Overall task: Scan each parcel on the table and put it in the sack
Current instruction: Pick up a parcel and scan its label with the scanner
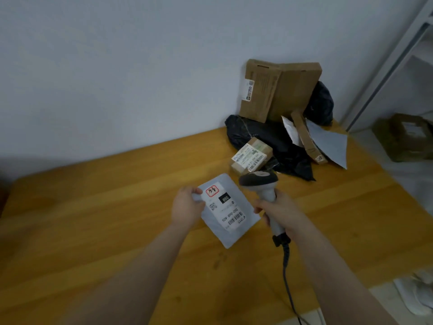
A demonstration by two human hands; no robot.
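Note:
My left hand (187, 207) holds a flat grey parcel (228, 233) by its left edge, above the wooden table (105, 207). The parcel's white label with a barcode faces up. My right hand (278, 213) grips the handle of a grey barcode scanner (259, 180). The scanner's dark head sits just past the parcel's far right corner. Its cable runs down toward the table's near edge. No sack is in view.
Parcels are piled at the table's far right corner: a large cardboard box (278, 90) leaning on the wall, black bags (276, 141), a small labelled box (250, 158), a thin carton (308, 139) and a grey mailer (330, 144). Another box (405, 137) lies on the floor at right.

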